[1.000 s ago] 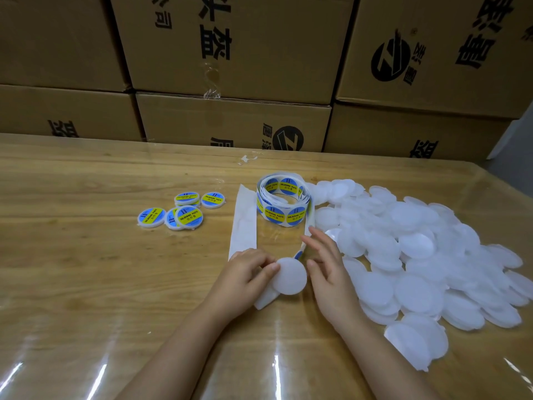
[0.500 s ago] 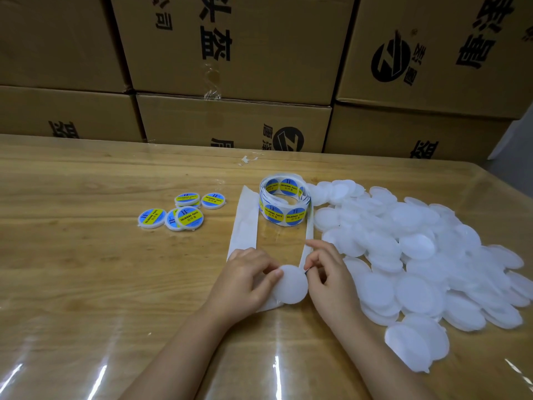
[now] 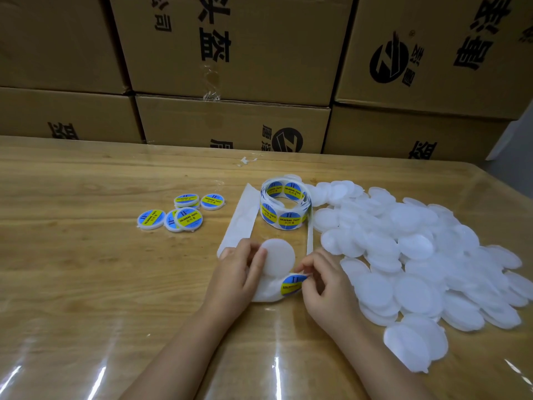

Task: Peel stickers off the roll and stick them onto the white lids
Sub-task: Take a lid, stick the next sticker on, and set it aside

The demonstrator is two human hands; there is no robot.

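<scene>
Hands meet at the near middle of the desk (image 3: 86, 284). The left hand (image 3: 239, 275) is curled, its thumb laid over the left edge of a blank lid (image 3: 279, 255), which it grips between thumb and fingers. The right hand (image 3: 326, 284) pinches a blue-and-yellow sticker (image 3: 292, 285) between thumb and forefinger, the other fingers loosely bent. The sticker sits just on the near side of the lid, over the white backing strip (image 3: 240, 223); I cannot tell whether it touches the lid.

The strip runs from under the left hand toward the far left, and a narrower run climbs on the right to the roll (image 3: 285, 206). The roll stands just beyond the hands, with stickers on its outer face.

To the right a broad heap of blank lids (image 3: 418, 255) spreads to the desk's right edge. Left of the roll sit the labelled lids (image 3: 189, 218) in a small cluster, some overlapping. Cardboard boxes (image 3: 230, 53) are stacked along the far edge.
</scene>
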